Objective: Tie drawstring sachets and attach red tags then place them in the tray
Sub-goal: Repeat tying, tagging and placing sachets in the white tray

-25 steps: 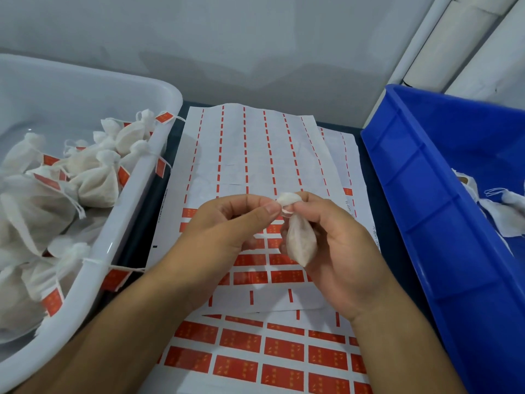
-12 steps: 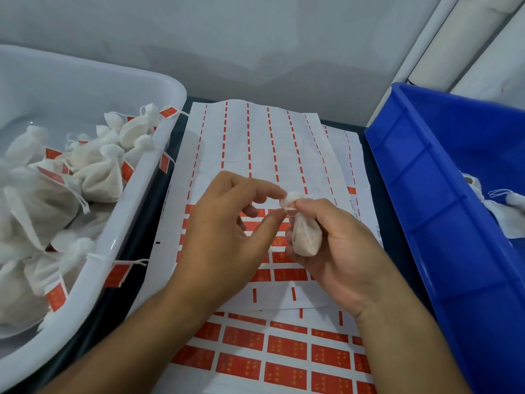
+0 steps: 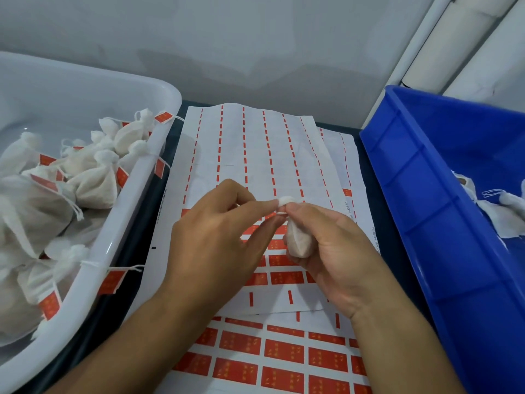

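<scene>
Grey wall at the back, dark tabletop (image 3: 136,237) below it w/ sticker sheets (image 3: 255,155) spread down the middle; the near sheet (image 3: 284,356) is full of red tags, the far one mostly peeled to thin red strips. From my seat I see both hands over the sheets, approx. centre of view. Right hand (image 3: 335,251) holds a small white sachet (image 3: 298,240): fingers curled round its body, thumb pressing at the neck, bag hanging down against the palm. Left hand (image 3: 216,240) meets it from the left, thumb + index fingertip pinching the gathered top of the sachet, other fingers loosely bent. Can't make out the drawstring itself between the fingertips, too small.

White tray (image 3: 119,223) on the left holds a pile of tied sachets (image 3: 85,177) w/ red tags; a couple of tags hang over its rim. Blue bin (image 3: 426,223) on the right has limp white bags (image 3: 500,211) inside w/ loose strings. White pipes (image 3: 454,32) run up the wall top right.
</scene>
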Motion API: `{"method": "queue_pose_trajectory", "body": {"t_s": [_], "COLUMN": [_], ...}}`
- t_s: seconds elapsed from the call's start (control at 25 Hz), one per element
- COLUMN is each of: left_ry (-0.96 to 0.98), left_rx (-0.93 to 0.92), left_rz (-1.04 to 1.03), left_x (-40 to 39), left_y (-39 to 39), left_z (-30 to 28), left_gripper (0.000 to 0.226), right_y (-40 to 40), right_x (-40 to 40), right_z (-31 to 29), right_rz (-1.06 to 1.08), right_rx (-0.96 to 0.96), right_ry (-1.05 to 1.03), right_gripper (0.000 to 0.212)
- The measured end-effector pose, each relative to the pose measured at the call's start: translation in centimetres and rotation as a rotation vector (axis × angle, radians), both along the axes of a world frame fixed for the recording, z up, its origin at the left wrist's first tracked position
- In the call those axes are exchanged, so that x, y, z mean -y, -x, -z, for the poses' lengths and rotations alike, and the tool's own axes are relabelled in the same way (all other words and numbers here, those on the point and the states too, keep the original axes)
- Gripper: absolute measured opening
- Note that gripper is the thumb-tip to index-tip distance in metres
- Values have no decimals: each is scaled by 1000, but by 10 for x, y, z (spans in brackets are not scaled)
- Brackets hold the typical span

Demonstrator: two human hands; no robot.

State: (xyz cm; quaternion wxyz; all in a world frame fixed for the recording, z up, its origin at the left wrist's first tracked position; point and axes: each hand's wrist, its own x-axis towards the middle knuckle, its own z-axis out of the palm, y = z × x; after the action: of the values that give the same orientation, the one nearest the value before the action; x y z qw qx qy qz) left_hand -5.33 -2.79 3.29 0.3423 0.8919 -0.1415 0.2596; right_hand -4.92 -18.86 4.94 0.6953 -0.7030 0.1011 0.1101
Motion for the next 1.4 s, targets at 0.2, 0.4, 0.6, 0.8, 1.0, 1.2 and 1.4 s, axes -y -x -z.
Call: {"method": "queue_pose_trajectory", "body": {"t_s": [0.2,0.4,0.6,0.8,1.0,1.2,1.4], "left_ry": [-31,69,609,1331,1561,1504,1347], "left_rx": [-40,-157,-643,-908,-842,-836,-875], "left_rz": [17,25,93,252,401,298,115], "left_x": [-2,1,0,-4,-14,-14,-12], "left_y": [0,3,-5,-9,-7,-7,-13], "left_z": [-2,-7,-13,-22,-31,-28,-22], "left_gripper": [21,7,32,17,8,8,8], "right_y": [1,0,-1,2,5,4,0], "right_x": [0,-1,1,-2,-1,-1,1], "right_z": [2,8,8,5,0,6,11], "right_rz": [-35,-45,-57,-112,-219,-207,-135], "right_rx": [77,307,461,526,648,648,549], "right_ry": [96,373,375,394,466,539,560], "right_gripper": [21,22,28,38,35,21,27]}}
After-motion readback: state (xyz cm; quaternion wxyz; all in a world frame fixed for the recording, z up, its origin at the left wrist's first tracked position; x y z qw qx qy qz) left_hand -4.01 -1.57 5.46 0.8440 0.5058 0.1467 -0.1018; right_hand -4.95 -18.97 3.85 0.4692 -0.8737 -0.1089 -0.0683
